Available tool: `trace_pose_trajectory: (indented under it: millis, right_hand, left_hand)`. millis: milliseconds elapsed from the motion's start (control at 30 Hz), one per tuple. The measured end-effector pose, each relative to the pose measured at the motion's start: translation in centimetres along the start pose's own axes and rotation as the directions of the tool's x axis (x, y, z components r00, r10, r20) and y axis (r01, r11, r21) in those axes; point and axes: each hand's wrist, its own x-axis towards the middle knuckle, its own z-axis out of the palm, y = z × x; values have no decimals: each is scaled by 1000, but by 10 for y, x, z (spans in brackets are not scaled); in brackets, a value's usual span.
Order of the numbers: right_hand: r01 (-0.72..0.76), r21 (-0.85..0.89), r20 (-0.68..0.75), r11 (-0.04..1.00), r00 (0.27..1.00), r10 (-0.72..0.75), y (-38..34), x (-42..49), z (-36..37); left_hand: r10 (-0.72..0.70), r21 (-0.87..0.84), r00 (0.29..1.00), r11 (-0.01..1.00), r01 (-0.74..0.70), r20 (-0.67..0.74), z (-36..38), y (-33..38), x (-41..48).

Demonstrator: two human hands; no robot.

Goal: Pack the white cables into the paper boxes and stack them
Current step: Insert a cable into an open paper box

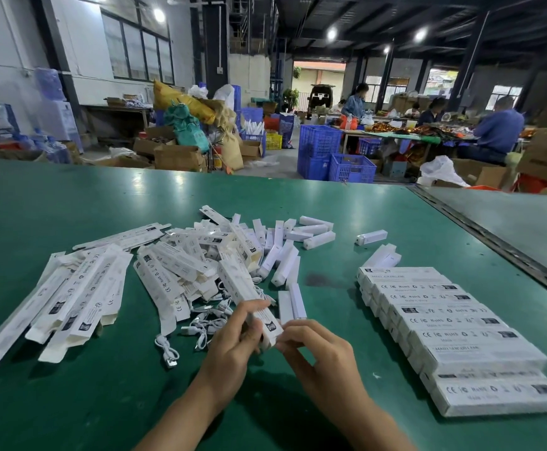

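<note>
Box (pixel 244 286): in hand, held low over the near middle of the table (pixel 103 402), long axis pointing away toward the pile (pixel 200 252).

Left hand (pixel 233 340): wraps the box's near half, fingers curled round it.

Right hand (pixel 317 349): fingertips pinch the near end, apparently at the flap.

Cable already inside? Cannot tell (both hands cover that end).

Step, as judged: closing the end of one box, or about to load it.

Cables (pixel 204 322): a loose tangle on the table just beyond the left hand. One coil (pixel 167 349) lies apart to the left.

Flat boxes (pixel 80 297): fanned out further left, with more heaped in the pile.

Stack (pixel 444 323): finished boxes in an overlapping row on the right, well apart from the hands.

Next move, judged:
- If the box is filled, tuck the flap fully so it does not spring open.
- Carry the box right and lay it square on the stack.
- If it is empty, take a cable from the tangle first.

Risk: the row is shingled, so a crooked placement could make it slide.
</note>
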Motion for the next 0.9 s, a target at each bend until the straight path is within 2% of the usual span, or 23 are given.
trace_pose_trajectory:
  millis: [200, 300, 433, 567, 700, 733, 767, 833, 867, 900]
  right_hand:
    - [-54, 59, -29, 997, 998, 56, 0, -3, 2]
    - [-151, 164, -34, 975, 987, 159, -1, -3, 1]
    - [-398, 336, 58, 854, 913, 403, -3, -3, 0]
    - [-480, 410, 95, 776, 868, 487, -7, -5, 1]
    - [-514, 387, 63, 766, 843, 534, -13, -3, 2]
    - [-549, 413, 97, 726, 819, 565, -14, -2, 0]
    - [-613, 468, 177, 636, 771, 612, -17, -1, 0]
    - [-754, 544, 437, 368, 629, 643, -22, 2, 0]
    - [-804, 528, 530, 274, 565, 632, -24, 4, 0]
    - [-835, 502, 583, 226, 520, 624, -24, 5, 0]
  left_hand:
    - [-15, 8, 1000, 1000, 15, 13, 0, -2, 0]
    - [-28, 45, 999, 999, 26, 32, 0, 0, 0]
    - [-43, 37, 996, 999, 40, 73, -1, 7, -3]
    - [-47, -33, 995, 998, 50, 92, 2, 13, -5]
    - [-59, -72, 994, 995, 66, 97, 5, 18, -5]
    - [-62, -78, 993, 995, 70, 98, 6, 19, -5]
    - [-63, -84, 994, 994, 70, 90, 6, 19, -5]
    - [-60, -69, 995, 996, 65, 75, 6, 20, -5]
    - [-60, -51, 995, 997, 64, 79, 6, 20, -5]
    - [-58, -38, 994, 997, 62, 91, 6, 20, -4]
